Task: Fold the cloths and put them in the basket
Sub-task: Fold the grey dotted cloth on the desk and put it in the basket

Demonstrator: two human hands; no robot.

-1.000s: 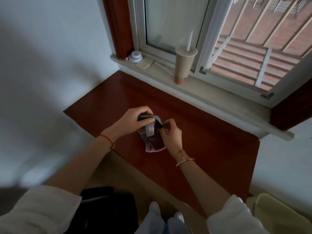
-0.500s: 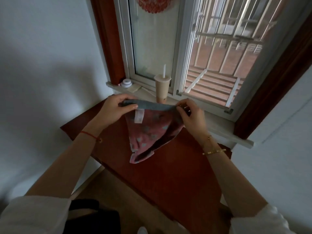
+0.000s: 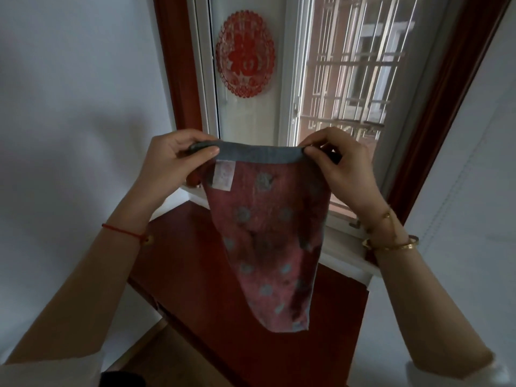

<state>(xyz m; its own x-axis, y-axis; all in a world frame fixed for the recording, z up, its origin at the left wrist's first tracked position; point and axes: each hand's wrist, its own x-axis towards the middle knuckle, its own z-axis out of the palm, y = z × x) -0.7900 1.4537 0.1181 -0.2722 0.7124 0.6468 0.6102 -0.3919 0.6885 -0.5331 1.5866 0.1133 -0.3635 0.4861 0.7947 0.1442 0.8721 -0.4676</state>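
Note:
A pink cloth (image 3: 268, 247) with pale blue dots and a grey-blue top band hangs in the air in front of the window. A white label sits near its top left corner. My left hand (image 3: 173, 160) pinches the cloth's top left corner, and my right hand (image 3: 340, 163) pinches the top right corner. The top edge is stretched level between them, and the rest drops to a point above the table. No basket is in view.
A dark red wooden table (image 3: 195, 269) stands below the cloth, against a white window sill (image 3: 343, 261). A red paper cutting (image 3: 245, 60) is stuck on the window pane. White walls flank both sides.
Both hands lifted the cloth off the table, drew apart and raised it higher; it went from bunched to hanging open. The view tilted up, and the cup on the sill is now hidden.

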